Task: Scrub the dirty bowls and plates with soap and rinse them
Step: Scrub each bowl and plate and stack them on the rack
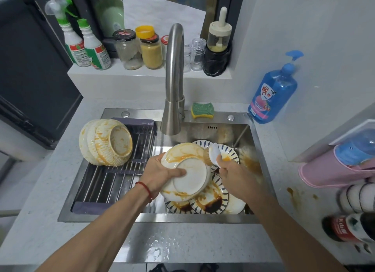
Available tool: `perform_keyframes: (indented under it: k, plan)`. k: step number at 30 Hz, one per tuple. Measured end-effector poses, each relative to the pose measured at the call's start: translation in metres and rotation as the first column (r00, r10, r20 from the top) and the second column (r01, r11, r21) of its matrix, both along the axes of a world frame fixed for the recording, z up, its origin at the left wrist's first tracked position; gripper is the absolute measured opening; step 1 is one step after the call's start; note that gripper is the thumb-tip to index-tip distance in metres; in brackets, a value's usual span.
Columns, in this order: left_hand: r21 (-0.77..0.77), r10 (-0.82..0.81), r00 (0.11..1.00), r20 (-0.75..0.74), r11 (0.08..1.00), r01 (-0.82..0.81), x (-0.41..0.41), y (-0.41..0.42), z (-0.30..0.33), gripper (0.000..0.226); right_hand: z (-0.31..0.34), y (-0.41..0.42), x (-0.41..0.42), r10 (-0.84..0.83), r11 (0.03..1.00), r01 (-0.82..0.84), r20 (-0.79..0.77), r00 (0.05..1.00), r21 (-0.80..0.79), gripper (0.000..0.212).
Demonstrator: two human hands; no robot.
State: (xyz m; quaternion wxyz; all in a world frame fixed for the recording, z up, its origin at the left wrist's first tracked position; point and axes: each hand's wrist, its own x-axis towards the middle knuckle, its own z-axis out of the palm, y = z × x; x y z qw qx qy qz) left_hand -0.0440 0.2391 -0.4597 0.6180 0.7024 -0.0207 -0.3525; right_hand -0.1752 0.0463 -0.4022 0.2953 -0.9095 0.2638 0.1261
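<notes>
Two bare arms reaching forward over wet counter [158, 249]. Red string on left wrist. Left hand [160, 175] curled round edge of one big white plate [185, 171], thumb flat on its underside, plate tilted bottom-up over sink [248, 142]. Orange sauce smeared on that plate. Right hand [231, 170] pinching one small white dish [214, 154], just beside big plate's rim. Below, in sink, at least four dirty plates with blue leaf marks [211, 200], piled and overlapping, dark brown and orange sauce on them. Cannot tell exact number under hands.

Left part of sink: one drying rack [121, 170] with metal bars. Three dirty bowls [106, 143] nested on their sides on rack, streaked orange.

One silver tap [174, 79] curving over sink middle. One green and yellow sponge [203, 110] on back edge of sink, just right of tap. One blue soap bottle [273, 93] with pump, on counter at sink's back right corner.

On ledge behind: two spray bottles [85, 42] with green tops, three jars [140, 48], two clear glasses [194, 54], one pot with brush lid [219, 40].
</notes>
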Motion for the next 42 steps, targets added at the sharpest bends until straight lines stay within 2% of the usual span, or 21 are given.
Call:
perform_keyframes:
  k: [4, 8, 15, 24, 31, 34, 37, 40, 42]
  plan:
    - [-0.092, 0.075, 0.995, -0.063, 0.992, -0.081, 0.004, 0.002, 0.0, 0.054, -0.001, 0.011, 0.002, 0.055, 0.998, -0.056, 0.048, 0.997, 0.01, 0.051]
    - [-0.181, 0.118, 0.981, -0.154, 0.973, -0.146, 0.006, 0.005, -0.002, 0.062, -0.002, 0.0, 0.012, 0.005, 1.0, -0.005, 0.002, 1.0, -0.028, 0.053]
    - [-0.238, 0.171, 0.947, -0.271, 0.942, -0.238, 0.008, 0.014, -0.015, 0.073, -0.007, 0.002, 0.01, 0.045, 0.999, -0.044, 0.02, 0.999, -0.019, 0.053]
    - [-0.258, 0.233, 0.901, -0.365, 0.905, -0.338, 0.015, 0.018, -0.019, 0.077, -0.015, 0.007, 0.005, 0.128, 0.992, -0.128, -0.004, 0.992, 0.022, 0.05]
    - [-0.263, 0.275, 0.86, -0.43, 0.873, -0.411, 0.016, 0.017, -0.019, 0.074, -0.021, 0.008, -0.001, 0.117, 0.993, -0.118, 0.017, 0.993, 0.032, 0.05]
    - [-0.265, 0.291, 0.834, -0.469, 0.854, -0.447, 0.015, 0.013, -0.02, 0.074, -0.022, 0.009, -0.003, 0.089, 0.996, -0.088, 0.036, 0.995, -0.031, 0.053]
    - [-0.237, 0.312, 0.81, -0.497, 0.849, -0.472, 0.012, 0.008, -0.022, 0.07, -0.024, 0.026, -0.004, 0.17, 0.984, -0.168, 0.031, 0.985, -0.062, 0.058]
    - [-0.222, 0.328, 0.78, -0.532, 0.835, -0.503, 0.004, 0.005, -0.028, 0.066, -0.03, 0.025, -0.007, 0.089, 0.993, -0.085, 0.045, 0.995, -0.082, 0.06]
    - [-0.214, 0.351, 0.75, -0.561, 0.814, -0.54, 0.001, 0.001, -0.03, 0.062, -0.03, 0.033, -0.008, 0.098, 0.993, -0.095, 0.043, 0.994, -0.074, 0.065]
